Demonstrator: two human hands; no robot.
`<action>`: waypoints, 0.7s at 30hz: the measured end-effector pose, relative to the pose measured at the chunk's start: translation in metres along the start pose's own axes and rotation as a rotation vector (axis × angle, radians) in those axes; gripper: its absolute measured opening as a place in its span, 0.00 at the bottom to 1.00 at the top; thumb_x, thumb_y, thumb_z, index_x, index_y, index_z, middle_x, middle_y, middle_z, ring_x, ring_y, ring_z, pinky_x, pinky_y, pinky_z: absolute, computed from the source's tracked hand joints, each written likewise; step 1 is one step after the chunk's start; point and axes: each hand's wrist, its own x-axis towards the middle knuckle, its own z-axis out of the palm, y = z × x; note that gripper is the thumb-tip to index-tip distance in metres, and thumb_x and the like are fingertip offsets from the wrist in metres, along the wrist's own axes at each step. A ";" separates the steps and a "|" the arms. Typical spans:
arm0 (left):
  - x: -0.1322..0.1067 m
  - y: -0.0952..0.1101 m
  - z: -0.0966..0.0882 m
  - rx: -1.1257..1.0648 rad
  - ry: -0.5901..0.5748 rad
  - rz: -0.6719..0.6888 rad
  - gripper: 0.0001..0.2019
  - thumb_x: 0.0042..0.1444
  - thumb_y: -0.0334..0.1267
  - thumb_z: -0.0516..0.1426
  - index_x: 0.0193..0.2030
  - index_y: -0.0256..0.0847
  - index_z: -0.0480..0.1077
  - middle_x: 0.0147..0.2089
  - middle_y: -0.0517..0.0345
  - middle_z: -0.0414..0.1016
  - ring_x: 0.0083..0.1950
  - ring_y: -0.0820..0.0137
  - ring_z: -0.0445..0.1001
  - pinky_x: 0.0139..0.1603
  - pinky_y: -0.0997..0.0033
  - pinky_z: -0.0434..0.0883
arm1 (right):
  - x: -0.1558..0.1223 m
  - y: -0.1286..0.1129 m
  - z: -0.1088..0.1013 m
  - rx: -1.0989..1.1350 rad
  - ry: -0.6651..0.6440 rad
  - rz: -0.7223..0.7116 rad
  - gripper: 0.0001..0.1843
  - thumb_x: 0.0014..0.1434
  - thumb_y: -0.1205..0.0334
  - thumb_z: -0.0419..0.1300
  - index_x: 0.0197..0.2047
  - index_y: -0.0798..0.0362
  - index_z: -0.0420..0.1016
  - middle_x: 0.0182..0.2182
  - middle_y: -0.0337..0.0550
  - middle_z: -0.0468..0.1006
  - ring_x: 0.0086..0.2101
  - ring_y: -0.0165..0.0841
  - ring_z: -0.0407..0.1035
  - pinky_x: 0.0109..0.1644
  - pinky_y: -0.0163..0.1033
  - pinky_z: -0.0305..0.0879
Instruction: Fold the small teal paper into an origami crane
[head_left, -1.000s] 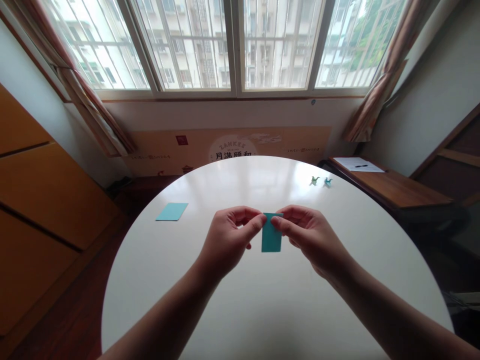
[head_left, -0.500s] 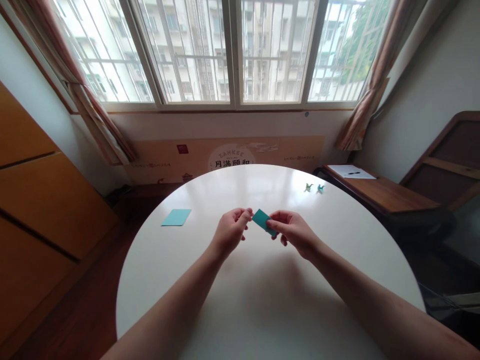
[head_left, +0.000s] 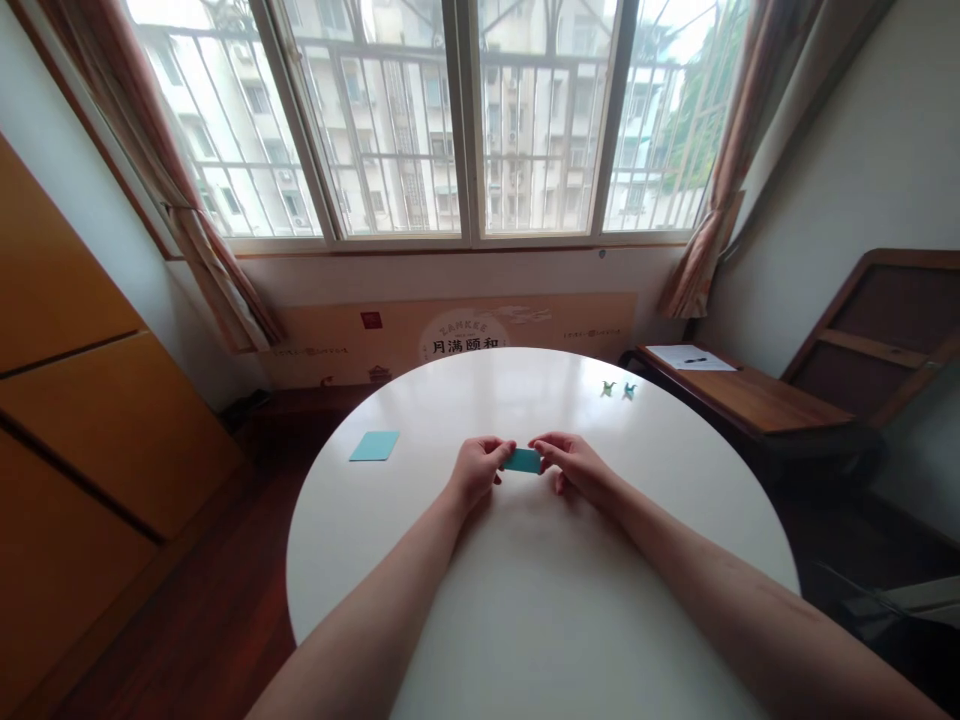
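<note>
A small folded teal paper (head_left: pixel 523 460) lies level between my two hands, low over the round white table (head_left: pixel 540 600). My left hand (head_left: pixel 478 470) pinches its left end with curled fingers. My right hand (head_left: pixel 574 467) pinches its right end the same way. Both forearms stretch out from the near edge of the table.
A light blue sheet of paper (head_left: pixel 375 446) lies flat at the table's left side. Two small folded paper cranes (head_left: pixel 617 389) stand at the far right. A wooden side table (head_left: pixel 757 395) with a paper and pen is to the right. Orange cabinets line the left.
The teal paper has turned from hanging upright to lying level and has moved away from me, down toward the table. My hands have stretched farther out and the view has tilted up.
</note>
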 end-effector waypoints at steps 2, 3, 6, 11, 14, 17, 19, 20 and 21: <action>-0.001 -0.001 0.000 -0.013 -0.003 -0.025 0.14 0.67 0.43 0.59 0.52 0.36 0.72 0.48 0.52 0.76 0.42 0.66 0.77 0.41 0.63 0.78 | 0.000 0.000 0.001 0.000 0.004 -0.007 0.22 0.58 0.44 0.65 0.42 0.56 0.80 0.31 0.47 0.79 0.28 0.35 0.73 0.19 0.31 0.64; -0.001 -0.001 0.000 -0.023 -0.004 -0.035 0.15 0.67 0.43 0.59 0.54 0.36 0.71 0.50 0.51 0.75 0.45 0.64 0.77 0.44 0.60 0.78 | -0.001 0.000 0.002 -0.003 0.003 -0.008 0.21 0.58 0.44 0.66 0.42 0.56 0.80 0.31 0.46 0.79 0.28 0.35 0.73 0.20 0.32 0.65; -0.002 0.001 0.000 -0.056 -0.006 -0.053 0.16 0.67 0.43 0.59 0.56 0.37 0.71 0.54 0.49 0.74 0.49 0.62 0.77 0.48 0.56 0.77 | -0.002 0.000 0.004 -0.020 0.006 0.012 0.18 0.59 0.49 0.68 0.37 0.57 0.79 0.27 0.43 0.77 0.24 0.31 0.70 0.20 0.31 0.64; -0.002 0.002 -0.003 -0.118 0.018 -0.069 0.17 0.67 0.43 0.59 0.57 0.37 0.70 0.54 0.48 0.74 0.49 0.62 0.77 0.48 0.56 0.77 | 0.000 0.003 0.003 -0.051 0.040 0.091 0.13 0.68 0.55 0.61 0.42 0.58 0.75 0.30 0.37 0.76 0.24 0.26 0.69 0.26 0.31 0.69; -0.002 0.002 -0.004 -0.155 0.036 -0.072 0.17 0.67 0.43 0.59 0.58 0.37 0.70 0.56 0.48 0.73 0.50 0.61 0.76 0.49 0.54 0.77 | 0.001 0.006 0.002 -0.049 0.054 0.131 0.13 0.70 0.55 0.59 0.47 0.57 0.74 0.36 0.40 0.77 0.29 0.28 0.72 0.31 0.35 0.73; -0.002 0.000 -0.004 -0.181 0.054 -0.075 0.17 0.66 0.43 0.59 0.58 0.38 0.69 0.57 0.48 0.73 0.52 0.60 0.76 0.50 0.53 0.76 | 0.001 0.007 0.002 -0.034 0.059 0.148 0.14 0.69 0.55 0.60 0.50 0.57 0.74 0.40 0.43 0.78 0.33 0.31 0.74 0.35 0.38 0.75; -0.003 -0.001 -0.004 -0.194 0.071 -0.077 0.17 0.66 0.43 0.59 0.59 0.38 0.69 0.57 0.47 0.73 0.52 0.60 0.76 0.51 0.53 0.76 | 0.001 0.008 0.003 -0.018 0.065 0.151 0.14 0.69 0.55 0.60 0.51 0.57 0.74 0.43 0.44 0.78 0.36 0.33 0.75 0.38 0.40 0.76; -0.003 -0.002 -0.004 -0.199 0.080 -0.077 0.17 0.66 0.43 0.59 0.59 0.38 0.69 0.57 0.47 0.73 0.52 0.60 0.76 0.51 0.53 0.76 | 0.001 0.008 0.003 -0.009 0.070 0.153 0.15 0.69 0.55 0.60 0.52 0.56 0.73 0.44 0.45 0.77 0.37 0.33 0.75 0.39 0.41 0.76; -0.003 -0.002 -0.004 -0.202 0.087 -0.077 0.17 0.66 0.43 0.59 0.59 0.38 0.69 0.57 0.47 0.72 0.52 0.60 0.76 0.51 0.53 0.76 | 0.001 0.008 0.004 0.001 0.077 0.156 0.15 0.69 0.56 0.60 0.53 0.56 0.73 0.45 0.46 0.77 0.38 0.34 0.75 0.41 0.42 0.76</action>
